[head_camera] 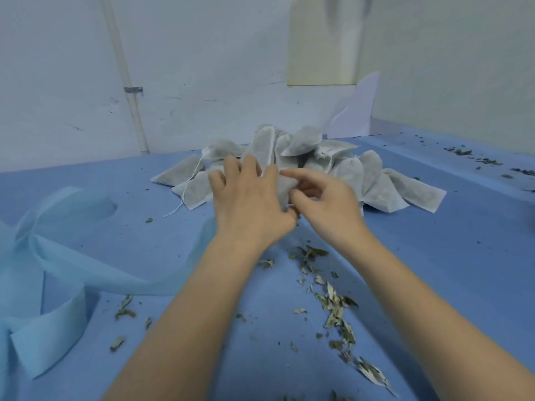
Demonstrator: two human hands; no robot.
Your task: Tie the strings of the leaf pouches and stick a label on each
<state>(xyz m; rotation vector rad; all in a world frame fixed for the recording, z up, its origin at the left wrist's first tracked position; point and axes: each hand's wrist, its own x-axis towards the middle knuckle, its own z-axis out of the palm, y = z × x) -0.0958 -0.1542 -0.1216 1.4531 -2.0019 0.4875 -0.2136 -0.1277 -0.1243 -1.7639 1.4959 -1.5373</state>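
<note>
Legible text: none in the frame.
Pouches (pixel 292 166), centre: plain white fabric, no print or label showing.
Paper sheet (pixel 321 39) on wall, upper right: blank.

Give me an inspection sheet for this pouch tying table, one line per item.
Surface: blue cloth-covered table.
Job's things: pile of grey leaf pouches at the far middle, several with loose white strings; no labels seen.
Clutter: dried leaf bits scattered near the arms; light blue fabric strips at left.
Grip: left hand and right hand meet on a pouch at the pile's front; what each pinches is unclear.
Cables: nothing seen.
Surroundings: white wall, white pipe, white paper sheet.
</note>
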